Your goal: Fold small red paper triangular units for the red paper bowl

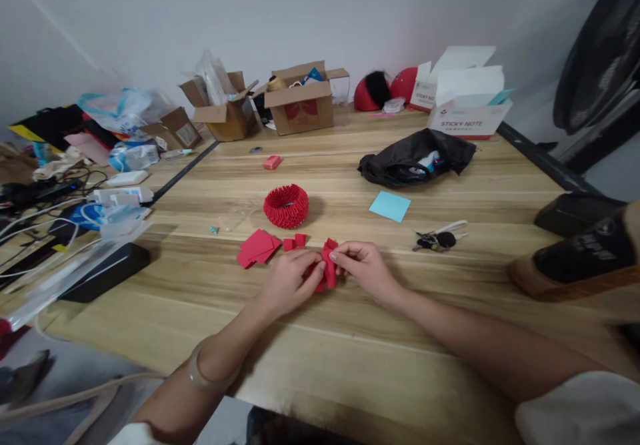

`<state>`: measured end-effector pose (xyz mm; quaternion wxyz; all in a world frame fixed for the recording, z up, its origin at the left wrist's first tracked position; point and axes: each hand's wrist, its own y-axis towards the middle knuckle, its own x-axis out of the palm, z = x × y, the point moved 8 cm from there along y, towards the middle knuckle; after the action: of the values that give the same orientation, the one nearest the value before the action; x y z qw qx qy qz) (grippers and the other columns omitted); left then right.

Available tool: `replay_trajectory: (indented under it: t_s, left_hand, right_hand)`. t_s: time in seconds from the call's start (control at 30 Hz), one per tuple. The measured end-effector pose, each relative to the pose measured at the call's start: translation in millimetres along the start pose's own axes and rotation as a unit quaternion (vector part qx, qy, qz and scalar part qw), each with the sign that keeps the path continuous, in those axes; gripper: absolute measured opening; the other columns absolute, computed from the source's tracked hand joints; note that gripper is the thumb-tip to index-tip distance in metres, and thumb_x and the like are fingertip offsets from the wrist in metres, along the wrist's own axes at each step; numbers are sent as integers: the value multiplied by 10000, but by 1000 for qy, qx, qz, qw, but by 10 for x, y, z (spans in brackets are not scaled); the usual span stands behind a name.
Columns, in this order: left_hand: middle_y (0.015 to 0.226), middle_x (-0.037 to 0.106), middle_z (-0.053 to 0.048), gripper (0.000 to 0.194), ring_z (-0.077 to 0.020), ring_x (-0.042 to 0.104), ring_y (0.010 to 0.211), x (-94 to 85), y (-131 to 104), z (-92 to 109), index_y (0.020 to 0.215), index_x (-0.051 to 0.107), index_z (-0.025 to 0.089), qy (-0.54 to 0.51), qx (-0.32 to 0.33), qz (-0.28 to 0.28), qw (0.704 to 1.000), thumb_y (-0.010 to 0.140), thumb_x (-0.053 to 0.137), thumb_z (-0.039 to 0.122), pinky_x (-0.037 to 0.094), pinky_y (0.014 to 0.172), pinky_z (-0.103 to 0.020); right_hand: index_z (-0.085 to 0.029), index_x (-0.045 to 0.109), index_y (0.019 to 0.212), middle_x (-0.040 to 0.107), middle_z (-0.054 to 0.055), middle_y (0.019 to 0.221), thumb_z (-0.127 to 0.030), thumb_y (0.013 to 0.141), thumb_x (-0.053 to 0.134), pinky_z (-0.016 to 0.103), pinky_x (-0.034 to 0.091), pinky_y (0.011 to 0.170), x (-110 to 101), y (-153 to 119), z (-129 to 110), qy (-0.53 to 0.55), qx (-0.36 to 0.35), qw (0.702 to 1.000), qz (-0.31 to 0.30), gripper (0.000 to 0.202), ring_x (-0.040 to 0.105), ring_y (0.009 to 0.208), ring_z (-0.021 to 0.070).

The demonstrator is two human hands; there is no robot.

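Note:
Both my hands meet over the wooden table [350, 338], pinching pieces of folded red paper [330, 273]. The fingers of my left hand [293, 281] curl around the paper from the left and cover part of it. From the right, my right hand [367, 271] grips its upper part between thumb and fingers. Just behind my left hand are small folded red pieces [294, 243]. A few flat red paper sheets [257, 247] lie to the left. Farther back stands a round red bowl [286, 206] built from many folded paper units.
To the right are a light-blue paper sheet [390, 206], keys [436, 239] and a black plastic bag [417, 158]. A small pink-red block [272, 163] lies farther back. Cardboard boxes [300, 108] and a sticky-note box [470, 115] line the wall. Cables and bags crowd the left side.

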<state>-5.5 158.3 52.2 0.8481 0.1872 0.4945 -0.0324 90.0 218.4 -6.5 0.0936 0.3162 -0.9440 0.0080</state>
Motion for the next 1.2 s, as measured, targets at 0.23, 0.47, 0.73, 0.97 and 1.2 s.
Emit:
replay_trajectory:
  t_s: [0.23,0.47,0.73,0.97,1.2]
  left_hand:
    - [750,672,-50,276,-151,600,700,1,-6,2,826,653,152,21,5,4,1000,936,429,270,462,669,-272]
    - [746,673,-50,260,-139,581,663,-12,-5,25,801,651,151,20,20,15,999,926,442,241,448,635,-260]
    - [739,671,-51,253,-150,591,680,-30,-4,48,793,643,152,39,20,17,999,922,442,234,449,639,-261]
    - [735,670,-55,273,-135,580,656,-30,-2,16,780,649,144,-17,8,19,1000,926,441,243,446,635,-250]
    - [652,643,-24,293,-111,544,590,-21,7,-16,742,665,143,-89,-15,23,996,923,467,261,423,602,-231]
  right_hand:
    - [-163,645,668,575,-15,576,-396,789,662,234,374,532,2,-14,-30,-6,-6,1000,5,263,478,530,91]
    - [-173,641,653,571,-14,570,-404,793,653,246,377,533,10,-14,-38,-11,-3,1000,2,270,478,532,100]
    - [-167,646,668,572,-12,585,-394,805,643,245,371,549,12,-18,-45,-12,-12,1000,-1,265,481,546,100]
    - [-171,642,663,578,-7,603,-417,756,677,253,384,563,-9,-11,-44,-2,-14,1000,18,265,485,560,109]
    - [-177,621,662,575,-7,609,-452,758,673,253,391,568,-42,-17,-121,3,-35,999,31,296,488,566,112]
